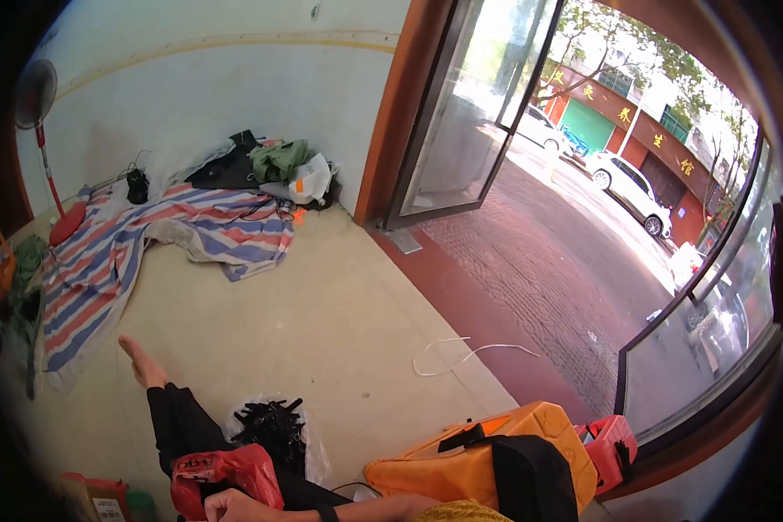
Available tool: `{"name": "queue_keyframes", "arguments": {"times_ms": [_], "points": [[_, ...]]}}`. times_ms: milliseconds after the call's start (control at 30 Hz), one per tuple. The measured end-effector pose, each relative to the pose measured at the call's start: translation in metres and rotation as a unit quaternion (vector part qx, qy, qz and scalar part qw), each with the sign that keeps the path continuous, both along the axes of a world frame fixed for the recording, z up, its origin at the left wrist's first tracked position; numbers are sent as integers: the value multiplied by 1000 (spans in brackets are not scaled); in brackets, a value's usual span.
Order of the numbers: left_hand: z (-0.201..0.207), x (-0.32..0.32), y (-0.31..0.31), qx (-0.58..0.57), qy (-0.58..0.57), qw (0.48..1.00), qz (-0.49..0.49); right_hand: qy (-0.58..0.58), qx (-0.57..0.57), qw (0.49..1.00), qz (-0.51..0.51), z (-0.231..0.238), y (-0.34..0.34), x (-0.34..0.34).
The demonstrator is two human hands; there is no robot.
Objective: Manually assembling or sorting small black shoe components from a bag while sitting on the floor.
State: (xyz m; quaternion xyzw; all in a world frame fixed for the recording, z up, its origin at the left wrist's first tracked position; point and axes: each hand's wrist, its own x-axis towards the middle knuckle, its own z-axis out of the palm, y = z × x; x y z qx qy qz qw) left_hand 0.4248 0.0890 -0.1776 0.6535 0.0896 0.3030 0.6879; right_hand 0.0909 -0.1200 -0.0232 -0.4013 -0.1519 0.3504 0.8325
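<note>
My right hand (pixel 233 506) shows at the lower edge, its forearm reaching in from the right with a black band on the wrist. The fingers are curled closed; what they hold, if anything, is hidden. Just beyond the hand, a red plastic bag (pixel 222 480) lies over my leg in black trousers (pixel 176 422). A heap of small black strap-like pieces (pixel 270 431) sits on a clear plastic bag (pixel 318 459) on the floor beside the leg. My left hand is out of the picture.
An orange case (pixel 465 448) with a black cover stands at right, a red container (pixel 612 452) behind it. White cord (pixel 439 372) lies near the doorway. Farther left are a striped sheet (pixel 170 230), piled clothes (pixel 283 161) and a fan (pixel 36 96). A glass door (pixel 478 113) stands open to the street.
</note>
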Motion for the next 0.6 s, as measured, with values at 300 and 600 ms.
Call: {"name": "queue_keyframes", "arguments": {"times_ms": [300, 600], "points": [[-18, 7, -27, 60, 16, 998, 17, 8, -31, 999, -20, -5, -9, 3], [2, -2, -38, 61, 56, 996, 35, 21, -38, 995, -89, 2, -9, -2]]}}
